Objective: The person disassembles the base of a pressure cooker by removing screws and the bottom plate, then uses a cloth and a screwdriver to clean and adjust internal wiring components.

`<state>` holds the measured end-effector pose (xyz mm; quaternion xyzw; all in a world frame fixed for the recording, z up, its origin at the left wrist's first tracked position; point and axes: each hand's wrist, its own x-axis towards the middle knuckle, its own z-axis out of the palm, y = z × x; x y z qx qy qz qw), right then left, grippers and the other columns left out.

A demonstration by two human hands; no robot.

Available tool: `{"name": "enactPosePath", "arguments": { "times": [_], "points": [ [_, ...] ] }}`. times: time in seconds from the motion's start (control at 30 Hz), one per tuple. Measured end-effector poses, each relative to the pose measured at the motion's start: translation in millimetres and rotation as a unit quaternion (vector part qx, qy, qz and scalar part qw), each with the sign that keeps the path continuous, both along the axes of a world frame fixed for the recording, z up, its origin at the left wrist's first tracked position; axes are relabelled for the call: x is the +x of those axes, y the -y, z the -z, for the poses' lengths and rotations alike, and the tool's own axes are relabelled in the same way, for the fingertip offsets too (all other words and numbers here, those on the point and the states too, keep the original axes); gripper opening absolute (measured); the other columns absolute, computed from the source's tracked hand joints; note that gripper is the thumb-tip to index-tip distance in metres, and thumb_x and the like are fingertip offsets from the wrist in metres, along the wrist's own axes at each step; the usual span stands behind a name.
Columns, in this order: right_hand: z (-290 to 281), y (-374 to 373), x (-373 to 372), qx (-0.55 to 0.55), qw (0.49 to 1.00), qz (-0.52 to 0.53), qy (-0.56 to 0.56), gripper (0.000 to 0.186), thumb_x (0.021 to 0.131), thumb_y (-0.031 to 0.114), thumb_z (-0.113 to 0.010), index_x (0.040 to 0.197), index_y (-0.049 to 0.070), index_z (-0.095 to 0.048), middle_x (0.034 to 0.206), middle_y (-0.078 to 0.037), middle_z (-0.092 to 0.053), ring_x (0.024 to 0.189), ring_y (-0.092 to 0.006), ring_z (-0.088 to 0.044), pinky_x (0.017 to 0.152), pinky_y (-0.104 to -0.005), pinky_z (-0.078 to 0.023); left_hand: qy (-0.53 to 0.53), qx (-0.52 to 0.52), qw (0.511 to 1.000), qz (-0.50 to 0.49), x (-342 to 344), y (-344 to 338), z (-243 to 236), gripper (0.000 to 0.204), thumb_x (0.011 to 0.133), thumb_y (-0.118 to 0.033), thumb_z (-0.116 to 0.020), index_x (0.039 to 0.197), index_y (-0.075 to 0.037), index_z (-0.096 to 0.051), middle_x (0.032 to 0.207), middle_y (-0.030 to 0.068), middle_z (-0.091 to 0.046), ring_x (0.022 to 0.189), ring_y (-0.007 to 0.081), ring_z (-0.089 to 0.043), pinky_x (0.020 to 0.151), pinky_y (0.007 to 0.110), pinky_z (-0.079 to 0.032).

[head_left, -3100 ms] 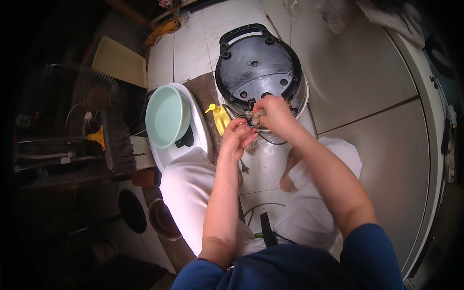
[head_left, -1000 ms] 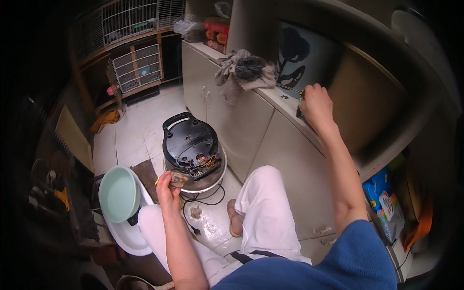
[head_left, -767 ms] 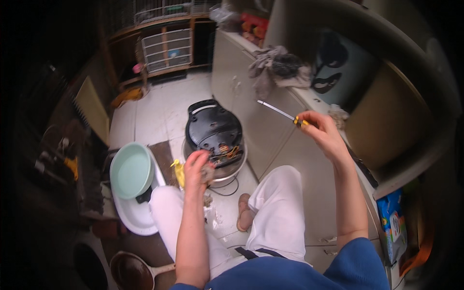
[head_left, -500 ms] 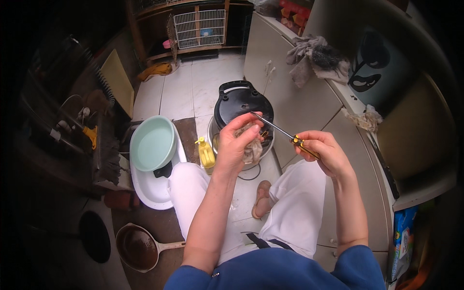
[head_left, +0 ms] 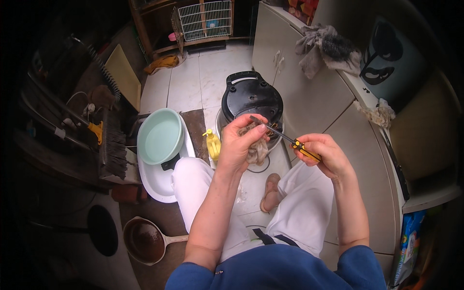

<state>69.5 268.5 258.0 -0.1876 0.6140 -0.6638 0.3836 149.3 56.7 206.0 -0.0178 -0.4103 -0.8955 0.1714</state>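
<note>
My right hand (head_left: pixel 321 152) is closed around the black and yellow handle of a screwdriver (head_left: pixel 283 136). Its metal shaft slants up and left to my left hand (head_left: pixel 239 140). There the thumb and fingers pinch the shaft near its tip, and a crumpled, stained rag (head_left: pixel 257 151) hangs from the same hand. Just beyond both hands, a black round appliance base (head_left: pixel 252 96) with a handle rests upturned on a light-coloured round body, partly hidden by my left hand and the rag. A yellow pump bottle (head_left: pixel 212 144) stands left of my left hand.
At the left, a pale green basin (head_left: pixel 160 137) sits in a white tub (head_left: pixel 157 186). A brown-stained pan (head_left: pixel 145 240) lies nearer, below a broom (head_left: pixel 113 150). Cabinets (head_left: pixel 314 101) line the right side, with rags (head_left: pixel 327 50) on their top edge. A wire cage (head_left: pixel 205 20) stands at the back.
My left thumb and fingers have closed over the screwdriver's shaft near the tip, where a fingertip was before. The view has shifted slightly, so the surroundings sit farther right.
</note>
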Motion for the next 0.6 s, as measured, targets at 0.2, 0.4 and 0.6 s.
{"name": "enactPosePath", "arguments": {
  "times": [0.2, 0.4, 0.6],
  "points": [
    [1.0, 1.9, 8.9, 0.036, 0.984, 0.035, -0.170, 0.023, 0.082, 0.004, -0.057, 0.101, -0.006, -0.065, 0.083, -0.005, -0.062, 0.071, -0.0079, -0.052, 0.062, -0.0199, -0.041, 0.022, -0.001, 1.000, -0.008, 8.0, 0.6, 1.8, 0.017, 0.086, -0.002, -0.064, 0.103, 0.000, -0.063, 0.092, 0.0065, -0.063, 0.075, 0.0116, -0.062, 0.071, 0.025, -0.054],
    [1.8, 5.7, 19.3, 0.032, 0.932, 0.079, -0.352, 0.021, 0.077, -0.005, -0.059, 0.098, -0.006, -0.061, 0.091, -0.005, -0.058, 0.080, -0.0096, -0.055, 0.069, -0.0226, -0.044, 0.021, -0.002, 1.000, -0.018, 10.0, 1.9, 10.7, 0.019, 0.086, -0.003, -0.065, 0.104, 0.000, -0.063, 0.089, 0.0060, -0.062, 0.075, 0.0113, -0.061, 0.071, 0.025, -0.054],
    [12.6, 11.6, 20.4, 0.018, 0.870, 0.127, -0.476, 0.022, 0.071, -0.007, -0.059, 0.093, -0.004, -0.060, 0.090, -0.010, -0.059, 0.081, -0.0198, -0.058, 0.072, -0.0280, -0.047, 0.019, 0.036, 0.999, -0.004, 9.9, 4.3, 16.4, 0.022, 0.085, -0.004, -0.067, 0.106, 0.000, -0.063, 0.089, 0.0074, -0.063, 0.074, 0.0128, -0.062, 0.070, 0.026, -0.054]
  ]
}}
